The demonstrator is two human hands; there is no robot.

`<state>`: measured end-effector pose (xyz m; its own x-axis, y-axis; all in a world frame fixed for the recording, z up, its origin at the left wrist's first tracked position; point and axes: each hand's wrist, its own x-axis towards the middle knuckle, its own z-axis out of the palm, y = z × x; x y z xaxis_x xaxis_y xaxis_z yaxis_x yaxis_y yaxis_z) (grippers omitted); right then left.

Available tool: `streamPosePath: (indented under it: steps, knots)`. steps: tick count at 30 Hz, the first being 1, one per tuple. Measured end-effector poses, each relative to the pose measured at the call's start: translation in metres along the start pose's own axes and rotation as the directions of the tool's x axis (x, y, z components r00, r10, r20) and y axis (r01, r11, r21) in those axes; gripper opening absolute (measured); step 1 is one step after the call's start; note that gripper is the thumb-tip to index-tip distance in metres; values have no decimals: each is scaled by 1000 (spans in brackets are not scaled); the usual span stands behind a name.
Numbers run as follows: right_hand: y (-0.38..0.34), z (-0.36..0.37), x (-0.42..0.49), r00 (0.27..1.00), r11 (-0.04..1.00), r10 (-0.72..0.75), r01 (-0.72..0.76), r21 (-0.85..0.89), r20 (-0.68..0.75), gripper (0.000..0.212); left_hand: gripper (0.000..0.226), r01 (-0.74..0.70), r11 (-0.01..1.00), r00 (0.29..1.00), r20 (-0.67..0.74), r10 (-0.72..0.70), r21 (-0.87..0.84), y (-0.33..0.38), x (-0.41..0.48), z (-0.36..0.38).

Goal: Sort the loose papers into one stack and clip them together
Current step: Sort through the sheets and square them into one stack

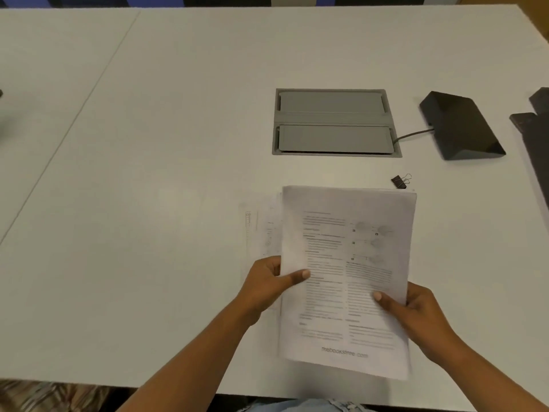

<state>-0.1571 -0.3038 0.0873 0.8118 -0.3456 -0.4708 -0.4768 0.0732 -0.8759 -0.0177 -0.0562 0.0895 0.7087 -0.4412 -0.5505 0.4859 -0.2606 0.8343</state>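
Note:
A stack of printed white papers (347, 263) is held above the near part of the white table, blurred by motion. My left hand (267, 283) grips its left edge, thumb on top. My right hand (416, 310) grips the right edge, thumb on the page. More loose sheets (261, 230) lie flat on the table, sticking out to the left from under the held stack. A small black binder clip (400, 181) with silver handles lies on the table just beyond the stack's far right corner, touching neither hand.
A grey recessed cable hatch (335, 123) sits in the white table (148, 173) beyond the papers. A black wedge-shaped device (460, 126) with a cable lies to its right. Dark flat objects (534, 138) reach the right edge. The table's front edge runs under my forearms.

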Motion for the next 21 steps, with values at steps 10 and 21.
streamPosePath:
  steps: [10, 21]
  knots:
    - [24, -33, -16, 986, 971, 130, -105, 215, -105, 34, 56, 225, 844, 846, -527, 79, 487, -45, 35, 8]
    - [15, -49, -17, 979, 971, 109, -67, 227, -175, 23, 68, 343, 792, 850, -525, -32, 506, -59, 60, 21]
